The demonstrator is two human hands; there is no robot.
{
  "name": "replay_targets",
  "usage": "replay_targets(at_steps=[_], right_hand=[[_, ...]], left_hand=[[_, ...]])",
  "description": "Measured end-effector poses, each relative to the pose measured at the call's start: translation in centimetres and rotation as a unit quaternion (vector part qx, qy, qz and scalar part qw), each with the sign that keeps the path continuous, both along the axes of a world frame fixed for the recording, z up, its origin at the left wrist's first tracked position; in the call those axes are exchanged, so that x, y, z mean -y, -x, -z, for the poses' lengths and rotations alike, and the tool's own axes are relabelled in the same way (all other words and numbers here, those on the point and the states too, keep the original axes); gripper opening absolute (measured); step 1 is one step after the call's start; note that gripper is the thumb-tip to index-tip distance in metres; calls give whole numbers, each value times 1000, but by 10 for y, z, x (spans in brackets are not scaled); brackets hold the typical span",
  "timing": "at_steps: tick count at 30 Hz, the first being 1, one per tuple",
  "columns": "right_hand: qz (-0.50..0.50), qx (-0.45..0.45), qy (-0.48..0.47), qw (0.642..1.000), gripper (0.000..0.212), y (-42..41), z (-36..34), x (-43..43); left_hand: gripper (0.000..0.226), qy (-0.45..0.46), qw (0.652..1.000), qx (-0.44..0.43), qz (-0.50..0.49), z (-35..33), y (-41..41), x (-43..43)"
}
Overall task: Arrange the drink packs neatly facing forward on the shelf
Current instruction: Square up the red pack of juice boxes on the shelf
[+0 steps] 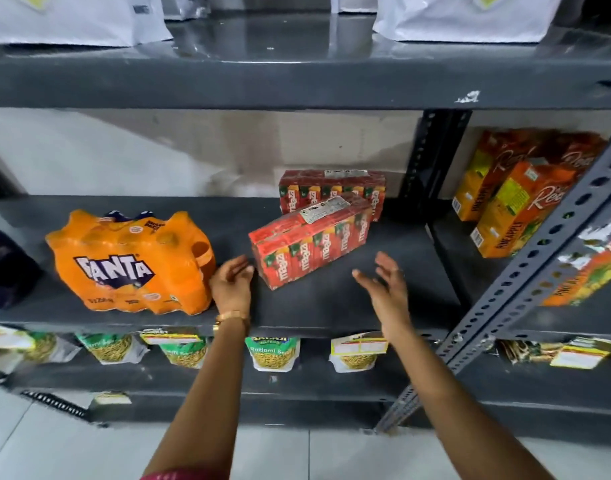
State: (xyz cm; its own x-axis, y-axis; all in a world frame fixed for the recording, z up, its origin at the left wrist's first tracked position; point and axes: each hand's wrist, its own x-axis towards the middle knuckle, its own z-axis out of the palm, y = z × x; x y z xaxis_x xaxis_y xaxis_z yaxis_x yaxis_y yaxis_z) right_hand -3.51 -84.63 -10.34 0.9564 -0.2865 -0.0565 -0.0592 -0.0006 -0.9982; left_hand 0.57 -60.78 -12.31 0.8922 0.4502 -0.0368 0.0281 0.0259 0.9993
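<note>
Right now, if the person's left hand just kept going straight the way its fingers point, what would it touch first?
Most likely the front red Maaza pack. The left hand is open, its fingertips aimed up and right at the pack's near left corner, almost touching. The Fanta pack sits beside the hand, not ahead. Depth is hard to judge.

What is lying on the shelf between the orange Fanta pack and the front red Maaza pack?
In the head view, only the left hand lies between the Fanta pack and the front Maaza pack; the shelf there is otherwise bare.

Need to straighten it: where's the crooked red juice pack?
Middle shelf, right of centre: the front red pack sits skewed between both open hands, ahead of the straight red pack.
</note>
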Motion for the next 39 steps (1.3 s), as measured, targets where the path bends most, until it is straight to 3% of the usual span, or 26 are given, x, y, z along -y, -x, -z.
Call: replay_targets(at_steps=[3,6,9,14,19,23,29,39], right_hand=[[-36,-47,28,998,81,-49,-15,11],[-68,-72,26,995,61,-95,-22,17],[-79,-90,16,993,40,-117,-15,16],[-88,-60,49,993,44,-93,-13,18],[-59,-17,99,993,23,-36,7,35],[-37,6,157,987,39,13,18,41],[20,22,229,973,41,38,28,45],[21,39,202,978,44,41,32,52]], left_hand=[[29,-104,991,31,-75,-5,14,29],[64,-96,994,59,-12,-7,31,43],[78,-158,985,47,51,0,25,35],[69,-258,964,15,60,6,17,37],[58,-268,959,13,87,6,19,33],[52,-288,952,22,103,6,31,31],[49,-296,950,46,91,9,64,31],[43,-322,942,49,77,8,69,29]])
